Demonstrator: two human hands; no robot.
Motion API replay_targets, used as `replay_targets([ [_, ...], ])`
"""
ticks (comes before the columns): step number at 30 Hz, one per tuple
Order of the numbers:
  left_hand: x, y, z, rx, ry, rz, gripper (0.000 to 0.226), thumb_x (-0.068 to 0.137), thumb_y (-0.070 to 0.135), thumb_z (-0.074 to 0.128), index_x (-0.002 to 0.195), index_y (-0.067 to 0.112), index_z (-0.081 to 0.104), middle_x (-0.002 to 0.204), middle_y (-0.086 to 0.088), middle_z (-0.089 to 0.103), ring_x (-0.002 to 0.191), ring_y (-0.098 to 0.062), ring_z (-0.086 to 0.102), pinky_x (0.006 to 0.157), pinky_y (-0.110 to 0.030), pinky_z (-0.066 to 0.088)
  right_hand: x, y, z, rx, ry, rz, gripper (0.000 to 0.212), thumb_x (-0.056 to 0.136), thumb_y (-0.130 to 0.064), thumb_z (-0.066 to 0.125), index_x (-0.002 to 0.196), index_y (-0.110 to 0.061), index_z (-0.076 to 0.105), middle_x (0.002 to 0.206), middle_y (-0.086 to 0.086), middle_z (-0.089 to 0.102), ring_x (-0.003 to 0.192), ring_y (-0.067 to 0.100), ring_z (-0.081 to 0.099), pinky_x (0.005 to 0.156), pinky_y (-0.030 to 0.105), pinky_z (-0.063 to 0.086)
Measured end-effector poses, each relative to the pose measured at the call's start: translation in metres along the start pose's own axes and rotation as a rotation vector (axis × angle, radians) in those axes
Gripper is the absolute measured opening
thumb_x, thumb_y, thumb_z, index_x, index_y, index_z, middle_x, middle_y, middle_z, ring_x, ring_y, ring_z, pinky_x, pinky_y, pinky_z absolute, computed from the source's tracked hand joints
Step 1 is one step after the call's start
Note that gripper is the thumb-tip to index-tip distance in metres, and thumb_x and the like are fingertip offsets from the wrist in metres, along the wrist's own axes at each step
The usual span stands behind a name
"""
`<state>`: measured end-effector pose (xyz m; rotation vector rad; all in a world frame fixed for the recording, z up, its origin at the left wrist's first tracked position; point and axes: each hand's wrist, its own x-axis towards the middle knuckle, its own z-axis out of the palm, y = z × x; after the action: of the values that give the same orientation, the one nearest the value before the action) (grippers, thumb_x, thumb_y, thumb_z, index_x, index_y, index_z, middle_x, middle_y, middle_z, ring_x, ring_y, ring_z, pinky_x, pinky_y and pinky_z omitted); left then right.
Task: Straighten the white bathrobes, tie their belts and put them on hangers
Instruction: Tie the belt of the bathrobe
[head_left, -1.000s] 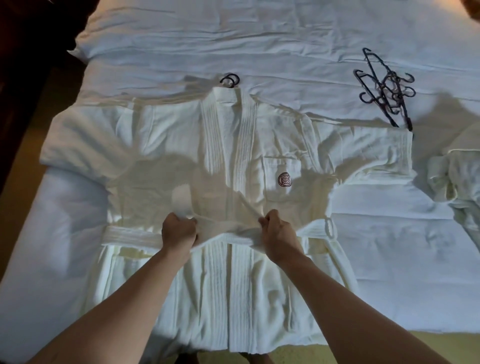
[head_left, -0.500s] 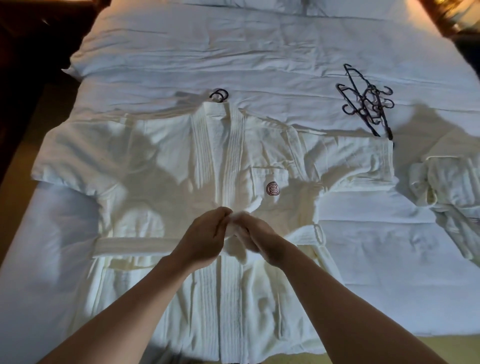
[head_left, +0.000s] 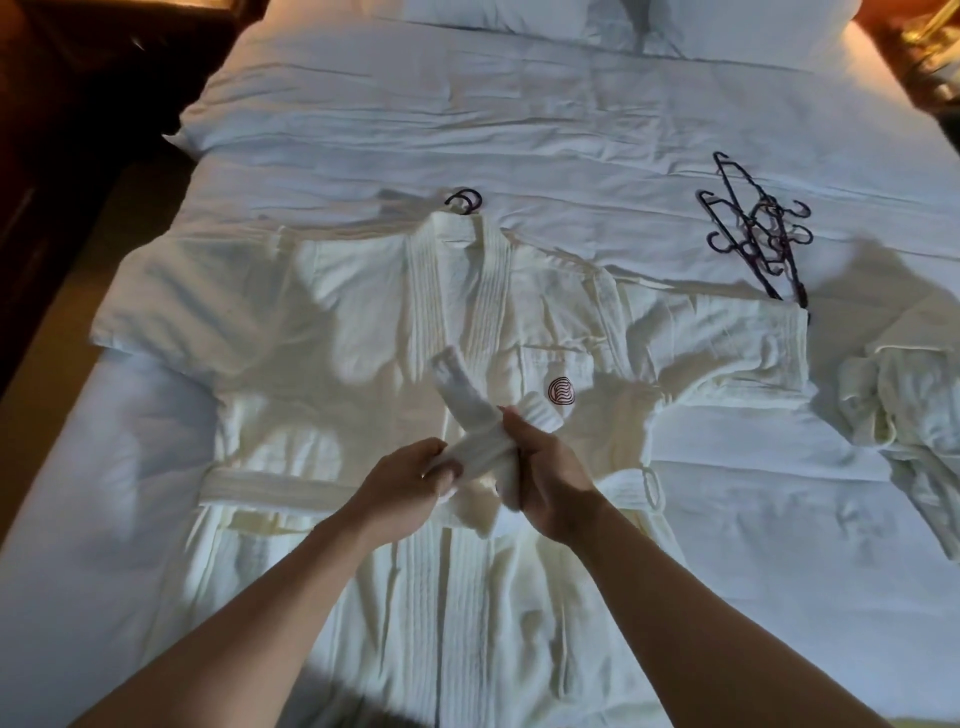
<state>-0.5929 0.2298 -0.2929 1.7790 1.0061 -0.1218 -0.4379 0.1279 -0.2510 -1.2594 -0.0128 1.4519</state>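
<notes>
White bathrobe (head_left: 332, 332): spread flat on the bed (head_left: 571, 130), hanger hook at collar.
Left hand (head_left: 410, 480): grips one belt (head_left: 470, 415) end.
Right hand (head_left: 548, 475): clasps the other; ends, apart a second ago, now cross at the waist, knot begun.
Spare hangers (head_left: 758, 228): far right, unused.

We saw a big bed (head_left: 571, 130) with white, wrinkly sheets. Two white pillows (head_left: 498, 18) lay at its top. Dark wooden furniture (head_left: 78, 104) stood on its left side.

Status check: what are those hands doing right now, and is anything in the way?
Left hand and right hand both grip the belt, ends crossed over the robe. Knot not yet tied. Nothing in the way.
</notes>
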Motion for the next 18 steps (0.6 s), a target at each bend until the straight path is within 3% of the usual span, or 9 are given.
replay_targets([
  [2,0.004,0.004,-0.003,-0.073,-0.023,-0.007,0.017,0.088,0.036,0.054,0.079,0.023,0.061,0.077,0.005,0.067,0.079,-0.018,0.065,0.078,-0.042,0.053,-0.007,-0.01,0.003,-0.161,-0.119,-0.031,0.027,0.105,-0.024,0.048,0.104,-0.004,0.066,0.084,0.001,0.071,0.077,0.01,0.067,0.068,0.019,0.05],
  [4,0.01,0.011,-0.007,-0.097,0.021,0.01,0.017,0.085,0.034,0.06,0.072,0.025,0.065,0.069,0.008,0.066,0.068,-0.01,0.061,0.067,-0.031,0.051,-0.011,-0.017,0.0,-0.586,-0.166,-0.106,0.023,0.103,-0.016,0.055,0.093,0.0,0.069,0.077,-0.007,0.065,0.071,0.002,0.06,0.067,0.012,0.048],
  [6,0.013,0.016,-0.009,-0.25,0.07,-0.041,0.009,0.082,0.017,0.068,0.073,0.02,0.071,0.064,0.005,0.067,0.061,-0.012,0.059,0.06,-0.026,0.045,-0.007,-0.018,-0.007,-1.186,-0.164,-0.238,0.018,0.098,-0.017,0.063,0.096,-0.005,0.075,0.087,-0.002,0.06,0.083,0.008,0.057,0.08,0.034,0.051],
  [8,0.015,0.015,-0.01,-0.354,0.099,-0.092,0.002,0.076,0.016,0.072,0.077,0.016,0.073,0.067,0.003,0.069,0.063,-0.011,0.061,0.06,-0.026,0.047,0.002,-0.01,-0.014,-1.619,-0.105,-0.364,0.02,0.096,-0.024,0.064,0.11,-0.031,0.076,0.099,-0.002,0.05,0.087,0.016,0.053,0.079,0.038,0.049],
  [9,0.014,0.015,-0.012,-0.382,0.106,-0.097,0.007,0.073,0.022,0.071,0.077,0.017,0.073,0.07,0.004,0.07,0.067,-0.011,0.063,0.063,-0.026,0.048,0.005,-0.003,-0.015,-1.705,-0.04,-0.428,0.027,0.094,-0.024,0.063,0.115,-0.04,0.072,0.101,-0.002,0.045,0.085,0.02,0.053,0.075,0.037,0.048],
  [11,0.015,0.008,-0.014,-0.436,0.13,-0.096,0.021,0.07,0.034,0.065,0.077,0.016,0.072,0.077,0.002,0.071,0.078,-0.017,0.064,0.072,-0.031,0.051,0.008,0.014,-0.012,-1.777,0.069,-0.575,0.034,0.089,-0.022,0.064,0.117,-0.04,0.07,0.1,0.002,0.043,0.078,0.028,0.056,0.066,0.04,0.051],
  [14,0.012,0.001,-0.015,-0.338,0.043,0.003,0.047,0.086,0.055,0.047,0.079,0.016,0.071,0.079,-0.003,0.073,0.086,-0.026,0.068,0.091,-0.048,0.05,0.011,0.025,-0.014,-1.801,0.225,-0.737,0.041,0.076,-0.021,0.062,0.113,-0.036,0.069,0.096,0.004,0.047,0.075,0.03,0.058,0.061,0.039,0.049],
  [18,0.005,0.006,-0.011,-0.284,-0.013,0.001,0.053,0.104,0.055,0.034,0.09,0.024,0.075,0.087,0.006,0.077,0.095,-0.013,0.069,0.096,-0.038,0.047,0.01,0.028,-0.028,-1.828,0.296,-0.854,0.052,0.072,-0.02,0.065,0.121,-0.038,0.065,0.101,0.002,0.046,0.083,0.027,0.056,0.066,0.04,0.046],
])
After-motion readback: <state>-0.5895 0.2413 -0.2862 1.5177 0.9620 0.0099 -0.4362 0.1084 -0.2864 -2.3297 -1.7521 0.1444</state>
